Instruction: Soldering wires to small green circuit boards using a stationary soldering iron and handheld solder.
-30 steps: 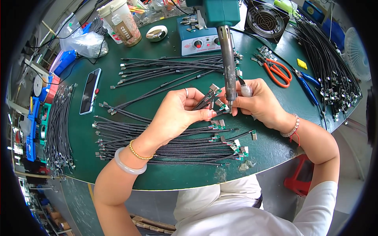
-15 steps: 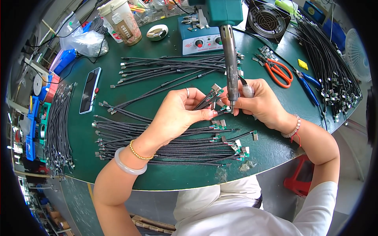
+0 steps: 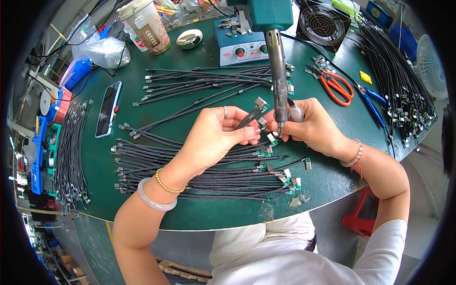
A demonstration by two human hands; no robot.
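My left hand [image 3: 216, 130] is closed on several black braided cables [image 3: 248, 120], whose ends carry green boards and metal connectors [image 3: 260, 102]. Just right of it, my right hand [image 3: 311, 124] has its thumb and fingers pinched together beside the tip of an upright soldering iron [image 3: 279, 80]. A dark-ended tool with a whitish wrapped part [image 3: 297, 113] is tucked in that hand; its kind is unclear. Whatever sits right at the fingertips is partly hidden by the iron. Below my hands lies a row of similar cables [image 3: 223, 173] with connectors at their ends.
A blue soldering station [image 3: 243, 50] and small black fan [image 3: 323, 26] stand behind. Orange-handled cutters [image 3: 336, 89] and blue-handled pliers [image 3: 373, 107] lie right, near a large cable bundle [image 3: 394, 76]. Leftward are a phone [image 3: 108, 109], another bundle [image 3: 71, 152] and a cup [image 3: 148, 31].
The cable ends in my left hand have moved slightly up and away from the iron's tip. My right hand has lowered a little. A connector now shows lower, just under the tip.
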